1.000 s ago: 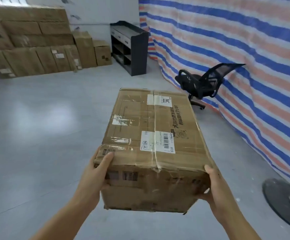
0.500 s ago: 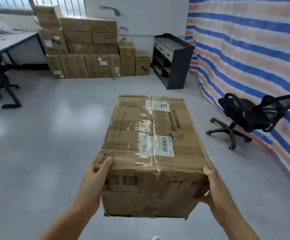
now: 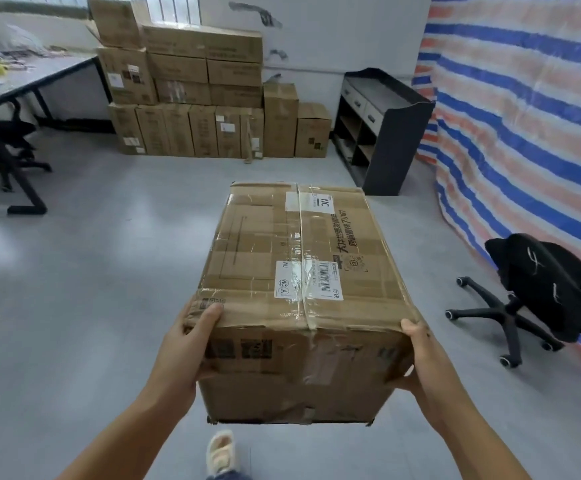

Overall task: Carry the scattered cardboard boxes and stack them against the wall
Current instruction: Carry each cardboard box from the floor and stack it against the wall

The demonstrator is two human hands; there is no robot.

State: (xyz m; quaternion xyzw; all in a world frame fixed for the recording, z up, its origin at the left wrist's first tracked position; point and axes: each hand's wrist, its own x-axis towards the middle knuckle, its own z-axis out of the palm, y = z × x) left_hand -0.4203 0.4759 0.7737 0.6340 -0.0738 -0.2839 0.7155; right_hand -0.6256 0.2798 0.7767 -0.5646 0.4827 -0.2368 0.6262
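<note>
You are holding a large brown cardboard box (image 3: 299, 289), sealed with clear tape and bearing white printed labels on top, out in front of you above the grey floor (image 3: 91, 289). Your left hand (image 3: 185, 344) grasps the box's near left corner, thumb lying along the top edge and the fingers hidden round the side. Your right hand (image 3: 420, 355) grasps the near right corner, its thumb at the top edge and its fingers tucked under the box. Beyond the far end of the box, a stack of brown cardboard boxes (image 3: 192, 95) stands against the white wall (image 3: 334, 32). Right of that stack is a dark open shelf unit (image 3: 382, 129); left of it, a grey table (image 3: 22, 77). A black wheeled office chair (image 3: 538, 299) sits to the box's right, before a blue, white and orange striped tarpaulin (image 3: 524, 116). Below the box, your light-coloured shoe (image 3: 219, 455) shows.
</note>
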